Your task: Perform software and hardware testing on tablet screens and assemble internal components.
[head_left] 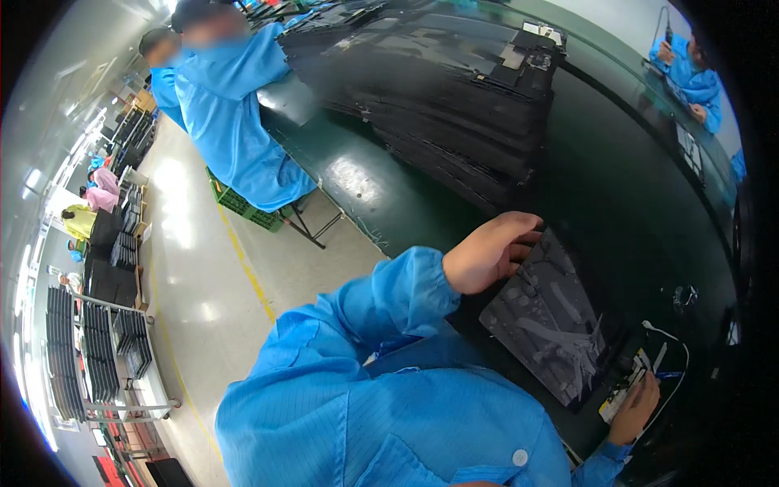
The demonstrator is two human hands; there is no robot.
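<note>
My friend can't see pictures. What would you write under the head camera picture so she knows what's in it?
A person in a blue coat holds a flat dark grey panel on a dark green workbench, left hand on its top corner, right hand at its lower end. Stacked black panels sit behind; other blue-coated workers sit nearby.

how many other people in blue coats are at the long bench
3. Two sit side by side at the bench's left edge: the nearer person, and a second person mostly hidden behind. A third person sits across at upper right. More may be hidden.
</note>
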